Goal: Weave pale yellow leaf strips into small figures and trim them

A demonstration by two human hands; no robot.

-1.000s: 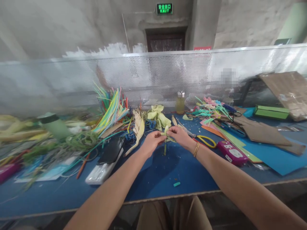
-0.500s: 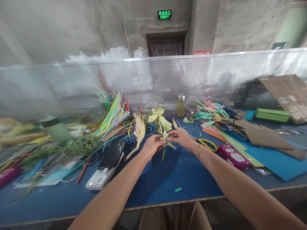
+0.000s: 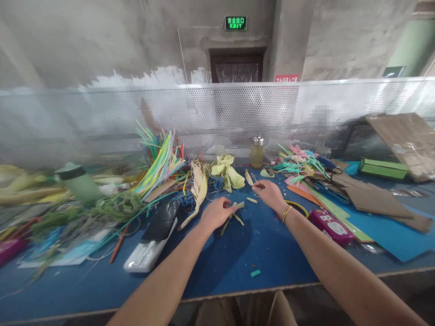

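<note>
Fingers (image 3: pixel 227 208) of the left hand (image 3: pixel 215 213) clamp a husk stem (image 3: pixel 239 205) on the tabletop (image 3: pixel 238 256) as the right hand (image 3: pixel 270 194) pinches a loose strip (image 3: pixel 250 179).

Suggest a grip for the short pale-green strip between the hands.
Probably pinch the pale-green strip across its narrow width, straight down from above, with the right hand, which is nearest; the left hand holds a husk piece. The strip lies flat on the blue mat, bare mat around it.

A green sign (image 3: pixel 235 23) above the doorway (image 3: pixel 237 68) reads "EXIT".
</note>
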